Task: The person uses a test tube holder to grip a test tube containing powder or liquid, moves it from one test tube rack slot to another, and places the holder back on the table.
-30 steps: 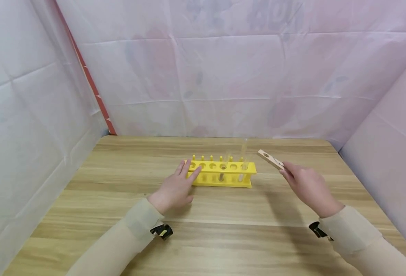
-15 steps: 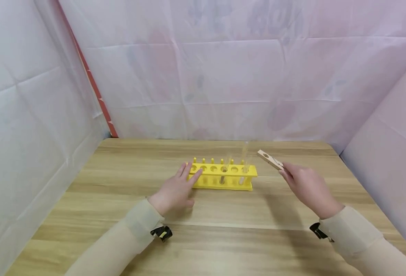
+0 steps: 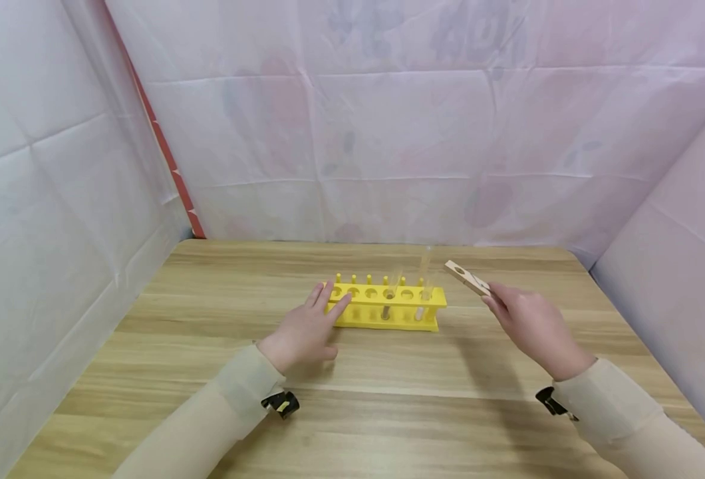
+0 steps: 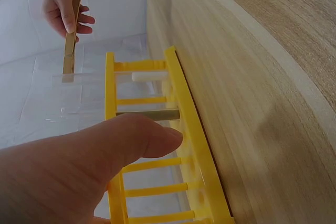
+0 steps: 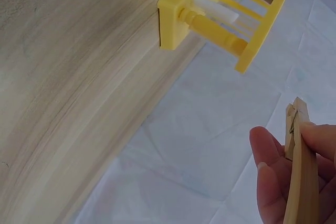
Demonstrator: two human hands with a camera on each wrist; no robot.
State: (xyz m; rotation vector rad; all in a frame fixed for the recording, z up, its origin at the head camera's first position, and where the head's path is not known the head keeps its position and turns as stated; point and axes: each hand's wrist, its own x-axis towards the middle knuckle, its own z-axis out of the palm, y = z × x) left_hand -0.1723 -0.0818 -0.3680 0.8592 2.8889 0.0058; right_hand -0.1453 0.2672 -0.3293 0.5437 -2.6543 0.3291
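A yellow test tube rack [image 3: 379,326] stands upright on the table. My left hand [image 3: 301,332] rests on its left end with fingers spread across the top bar, the thumb in front in the left wrist view. A glass test tube [image 3: 396,276] with greyish-brown contents leans in one hole. Another test tube [image 3: 427,266], white at the bottom, sits in the rightmost hole. My right hand [image 3: 535,326] grips a wooden test tube holder [image 3: 468,277] in the air, its tip just right of the tubes and apart from them in the head view.
The wood-grain table [image 3: 352,426] lies beneath both arms. Pale cloth [image 3: 388,133] hangs behind it and at both sides. A red strip [image 3: 163,146] runs down the back left corner. Each wrist bears a small black camera mount [image 3: 282,403].
The wooden holder and my right hand have shifted very slightly left. The left hand stays on the rack. The head view has tilted up a little since the first frame.
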